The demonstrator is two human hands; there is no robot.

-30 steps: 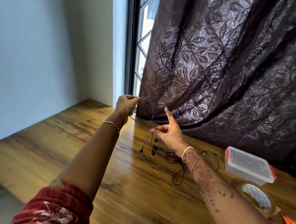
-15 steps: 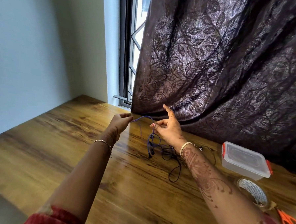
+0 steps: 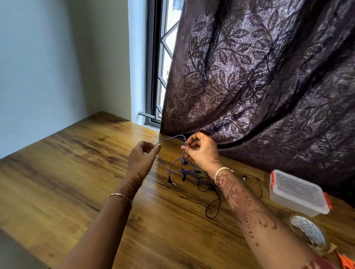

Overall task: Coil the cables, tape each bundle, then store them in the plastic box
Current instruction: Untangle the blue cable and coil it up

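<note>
Purple cable (image 3: 184, 157) is pinched up off the wood table (image 3: 67, 169) by the right hand (image 3: 202, 154), thumb and fingertips clamped on it, I'd guess so the loops hang free for coiling. Left hand (image 3: 143, 157) at its 9 o'clock is curled, but it's too blurry to call a grip. The lidded plastic box (image 3: 299, 192) waits at 3 o'clock and the tape roll (image 3: 308, 233) around 4.

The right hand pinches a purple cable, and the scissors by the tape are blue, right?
No. The head view shows the scissors by the tape are orange, not blue. The right hand does pinch the purple cable.
</note>
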